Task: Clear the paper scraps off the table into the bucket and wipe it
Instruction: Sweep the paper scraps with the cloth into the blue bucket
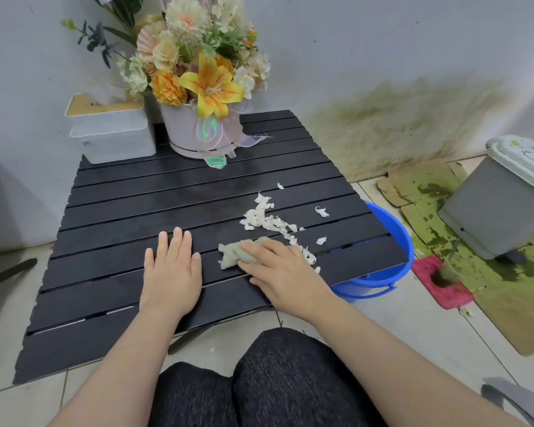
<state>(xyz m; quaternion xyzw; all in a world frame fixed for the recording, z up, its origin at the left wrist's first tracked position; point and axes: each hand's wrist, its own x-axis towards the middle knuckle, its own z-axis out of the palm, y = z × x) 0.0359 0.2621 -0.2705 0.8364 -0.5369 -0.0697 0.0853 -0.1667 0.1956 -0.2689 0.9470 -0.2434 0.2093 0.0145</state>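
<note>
Scraps (267,221) white, torn, strewn beside cloth (238,252) on table (121,211).

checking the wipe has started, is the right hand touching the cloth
Touching. The head view shows the right hand pressed flat on top of the cloth, its fingers covering part of it against the black table.

A pale wall (383,41) bore a green stain (392,124) above a tiled floor (413,318) with stained cardboard (506,303).
</note>
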